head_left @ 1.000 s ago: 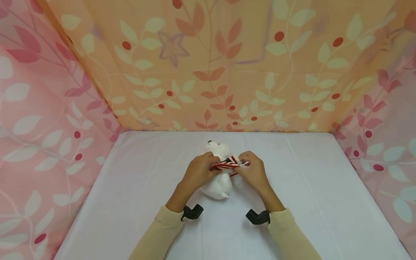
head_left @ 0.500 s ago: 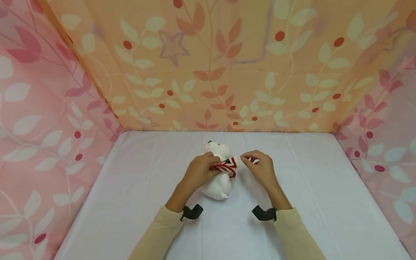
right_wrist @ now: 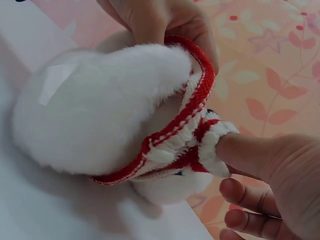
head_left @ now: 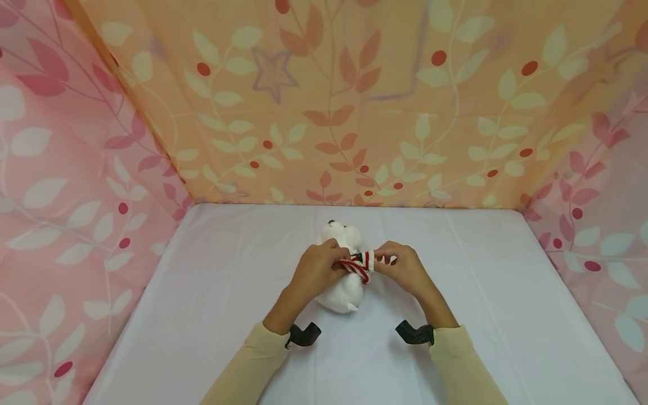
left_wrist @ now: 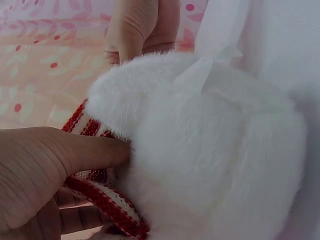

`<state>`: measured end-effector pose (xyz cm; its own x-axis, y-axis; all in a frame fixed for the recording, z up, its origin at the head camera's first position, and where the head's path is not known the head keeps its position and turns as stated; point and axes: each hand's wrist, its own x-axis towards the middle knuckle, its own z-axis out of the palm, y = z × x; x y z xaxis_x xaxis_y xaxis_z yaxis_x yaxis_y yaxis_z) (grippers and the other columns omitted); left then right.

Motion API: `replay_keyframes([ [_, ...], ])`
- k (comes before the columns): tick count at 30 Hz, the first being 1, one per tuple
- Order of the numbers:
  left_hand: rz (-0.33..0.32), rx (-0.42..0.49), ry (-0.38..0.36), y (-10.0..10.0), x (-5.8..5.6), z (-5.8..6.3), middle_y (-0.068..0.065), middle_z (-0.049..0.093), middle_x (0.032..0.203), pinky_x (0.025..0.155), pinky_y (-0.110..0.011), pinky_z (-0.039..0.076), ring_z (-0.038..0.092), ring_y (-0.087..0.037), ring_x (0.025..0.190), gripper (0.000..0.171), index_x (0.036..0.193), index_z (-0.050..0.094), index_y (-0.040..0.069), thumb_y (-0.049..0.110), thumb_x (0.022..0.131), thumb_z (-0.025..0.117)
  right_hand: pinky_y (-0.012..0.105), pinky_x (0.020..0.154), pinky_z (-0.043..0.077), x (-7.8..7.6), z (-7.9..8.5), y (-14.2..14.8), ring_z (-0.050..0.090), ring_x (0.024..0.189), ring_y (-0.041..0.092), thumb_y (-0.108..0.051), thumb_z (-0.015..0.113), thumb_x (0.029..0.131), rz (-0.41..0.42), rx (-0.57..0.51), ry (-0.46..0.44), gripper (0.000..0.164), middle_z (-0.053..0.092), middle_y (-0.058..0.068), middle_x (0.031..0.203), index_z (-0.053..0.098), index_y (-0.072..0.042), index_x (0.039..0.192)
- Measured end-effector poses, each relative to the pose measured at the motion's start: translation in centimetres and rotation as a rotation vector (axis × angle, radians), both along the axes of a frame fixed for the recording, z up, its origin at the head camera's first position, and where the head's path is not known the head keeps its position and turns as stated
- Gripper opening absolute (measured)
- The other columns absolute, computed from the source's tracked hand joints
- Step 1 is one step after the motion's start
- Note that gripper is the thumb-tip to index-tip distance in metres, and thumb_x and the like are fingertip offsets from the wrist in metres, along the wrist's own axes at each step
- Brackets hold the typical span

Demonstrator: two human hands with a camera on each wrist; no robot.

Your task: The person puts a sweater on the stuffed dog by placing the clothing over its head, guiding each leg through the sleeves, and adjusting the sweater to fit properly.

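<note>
A white plush toy (head_left: 340, 297) with a dark nose lies on its side or front on the white-covered table (head_left: 243, 270). Around its upper body sits a red and white knitted sweater (head_left: 358, 269), its lower hem standing away from the fur in the right wrist view. My left hand (head_left: 318, 268) grips that hem on the toy's left side, thumb against the fur in the left wrist view. With thumb and fingers my right hand (head_left: 402, 265) pinches the sweater's short white-cuffed sleeve (right_wrist: 216, 142). Whether a paw is inside the sleeve is hidden.
Pink leaf-patterned cloth (head_left: 55, 225) hangs at the left and right sides of the table. Behind it rises an orange leaf-patterned cloth (head_left: 324, 101). Each wrist carries a black camera mount (head_left: 304, 335).
My right hand let go of the sweater and drew back to the right, then came back and took its sleeve cuff. The left hand kept its grip, shifting slightly right with the toy.
</note>
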<state>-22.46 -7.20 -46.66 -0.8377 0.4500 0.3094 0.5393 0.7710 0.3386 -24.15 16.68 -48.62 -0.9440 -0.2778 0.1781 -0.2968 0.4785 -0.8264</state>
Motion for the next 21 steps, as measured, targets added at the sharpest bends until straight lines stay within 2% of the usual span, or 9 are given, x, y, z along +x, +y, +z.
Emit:
replay_keyframes([
  [10, 0.015, -0.032, 0.066, 0.5, 0.3, -0.1, 0.006, 0.057, 0.083, 0.064, -0.028, 0.039, 0.048, -0.01, 0.063, 0.023, 0.096, 0.074, 0.025, 0.021, 0.078, 0.089, 0.029, 0.065, 0.048, 0.1, 0.1, 0.1, 0.055, 0.08, 0.018, -0.009, 0.078, 0.088, 0.071, 0.02, -0.022, 0.015, 0.069, -0.002, 0.092, 0.08, -0.012, 0.102],
  [18, 0.034, -0.039, 0.115, 0.9, 0.3, -0.4, 0.004, 0.057, 0.081, 0.064, -0.03, 0.041, 0.051, -0.014, 0.065, 0.023, 0.095, 0.075, 0.025, 0.018, 0.078, 0.088, 0.029, 0.064, 0.046, 0.2, -0.5, -0.8, 0.057, 0.084, 0.022, -0.011, 0.082, 0.082, 0.009, 0.036, -0.039, 0.015, 0.067, 0.0, 0.092, 0.079, -0.01, 0.097],
  [21, 0.024, -0.047, 0.101, 0.8, 0.2, -0.4, 0.003, 0.058, 0.082, 0.063, -0.029, 0.041, 0.051, -0.014, 0.065, 0.022, 0.095, 0.075, 0.024, 0.018, 0.079, 0.088, 0.03, 0.066, 0.046, 0.3, -0.6, -1.2, 0.057, 0.087, 0.024, -0.011, 0.083, 0.081, 0.005, 0.036, -0.031, 0.015, 0.067, 0.002, 0.096, 0.077, -0.008, 0.094],
])
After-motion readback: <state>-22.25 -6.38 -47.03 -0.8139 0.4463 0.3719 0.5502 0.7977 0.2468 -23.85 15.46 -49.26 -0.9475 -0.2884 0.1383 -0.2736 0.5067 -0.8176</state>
